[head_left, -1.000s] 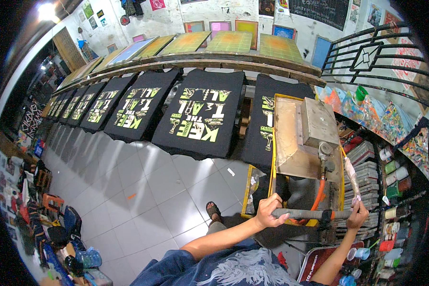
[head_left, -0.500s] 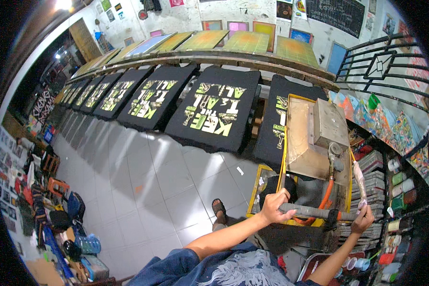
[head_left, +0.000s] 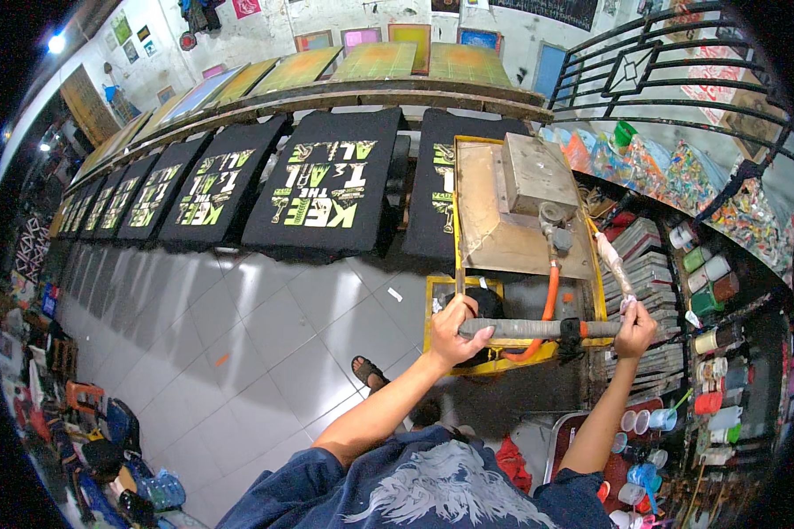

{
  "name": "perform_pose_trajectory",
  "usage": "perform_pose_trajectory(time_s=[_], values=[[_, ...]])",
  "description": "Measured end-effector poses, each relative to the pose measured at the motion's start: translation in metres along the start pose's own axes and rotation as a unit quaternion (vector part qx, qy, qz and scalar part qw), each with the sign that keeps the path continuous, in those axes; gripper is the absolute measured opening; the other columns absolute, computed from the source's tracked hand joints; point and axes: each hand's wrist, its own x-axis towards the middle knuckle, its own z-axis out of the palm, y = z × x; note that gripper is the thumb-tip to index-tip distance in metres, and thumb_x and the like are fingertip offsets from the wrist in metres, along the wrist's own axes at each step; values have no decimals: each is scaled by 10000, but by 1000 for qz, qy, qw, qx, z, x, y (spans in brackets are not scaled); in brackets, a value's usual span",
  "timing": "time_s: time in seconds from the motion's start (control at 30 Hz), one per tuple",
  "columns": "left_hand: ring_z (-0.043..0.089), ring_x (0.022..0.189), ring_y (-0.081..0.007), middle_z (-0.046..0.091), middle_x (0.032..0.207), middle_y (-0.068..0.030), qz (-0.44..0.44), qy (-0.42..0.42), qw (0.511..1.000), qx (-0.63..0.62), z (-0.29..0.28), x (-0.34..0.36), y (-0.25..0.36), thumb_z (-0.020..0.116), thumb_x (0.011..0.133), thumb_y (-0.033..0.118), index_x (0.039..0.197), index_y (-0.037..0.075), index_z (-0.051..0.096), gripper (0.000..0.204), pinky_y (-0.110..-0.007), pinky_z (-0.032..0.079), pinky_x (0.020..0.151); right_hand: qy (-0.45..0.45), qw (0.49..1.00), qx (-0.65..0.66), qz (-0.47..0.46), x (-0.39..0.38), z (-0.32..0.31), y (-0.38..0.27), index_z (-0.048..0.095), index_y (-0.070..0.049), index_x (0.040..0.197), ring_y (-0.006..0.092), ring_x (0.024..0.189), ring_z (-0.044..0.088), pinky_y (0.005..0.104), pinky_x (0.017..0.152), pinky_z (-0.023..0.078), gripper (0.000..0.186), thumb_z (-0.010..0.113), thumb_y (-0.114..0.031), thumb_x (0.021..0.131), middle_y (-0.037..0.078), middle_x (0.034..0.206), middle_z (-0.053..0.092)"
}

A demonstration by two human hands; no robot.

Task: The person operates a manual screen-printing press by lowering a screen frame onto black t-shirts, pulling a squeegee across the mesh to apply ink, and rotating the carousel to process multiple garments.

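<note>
My left hand (head_left: pixel 457 330) is closed round the left end of a grey wrapped crossbar (head_left: pixel 538 328) on a yellow-framed metal heater unit (head_left: pixel 516 240). My right hand (head_left: pixel 635 331) is closed on the crossbar's right end, where a pale wrapped side rod (head_left: pixel 615 264) meets it. The unit has a boxy steel housing (head_left: pixel 538 176) and an orange hose (head_left: pixel 551 295) running down under the bar. It partly covers the nearest black printed T-shirt (head_left: pixel 428 176); several more black shirts (head_left: pixel 313 176) with green and white prints lie on boards to the left.
Green-yellow screens (head_left: pixel 463 66) line a rail behind the shirts. A black railing (head_left: pixel 644 70) stands at upper right, above paint-spattered covering (head_left: pixel 688 176). Paint tubs (head_left: pixel 697 264) and stacked frames crowd the right side. My sandalled foot (head_left: pixel 366 370) is on grey tiles (head_left: pixel 265 353); clutter fills the lower left.
My view has shifted, and the unit with both hands on it now appears higher and further left in the picture than before. Both hands still grip the bar.
</note>
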Motion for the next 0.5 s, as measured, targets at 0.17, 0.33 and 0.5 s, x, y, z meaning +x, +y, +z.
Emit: perform_pose_trajectory(time_s=[0.17, 0.33, 0.5], values=[[626, 741, -302, 610, 856, -161, -55, -55, 997, 22, -7, -4, 1, 788, 839, 357, 761, 35, 491, 445, -367, 506, 643, 8, 1000, 11, -8, 1, -2, -8, 635, 3, 802, 377, 627, 625, 405, 582, 460, 263, 549, -165, 985, 203, 706, 616], [618, 688, -288, 608, 845, -134, -20, -49, 998, 26, -9, -2, 1, 810, 809, 331, 789, 27, 521, 420, -364, 485, 594, 25, 999, 13, -17, 1, 0, -15, 611, -20, 749, 334, 569, 612, 400, 559, 454, 291, 525, -166, 985, 178, 653, 602], [611, 657, -289, 600, 825, -125, -3, -37, 999, 22, -9, 0, 1, 819, 795, 320, 793, 16, 536, 415, -363, 473, 567, 23, 999, 4, -33, -1, 0, -5, 594, -9, 741, 285, 543, 571, 392, 540, 417, 314, 528, -167, 1003, 142, 619, 575]])
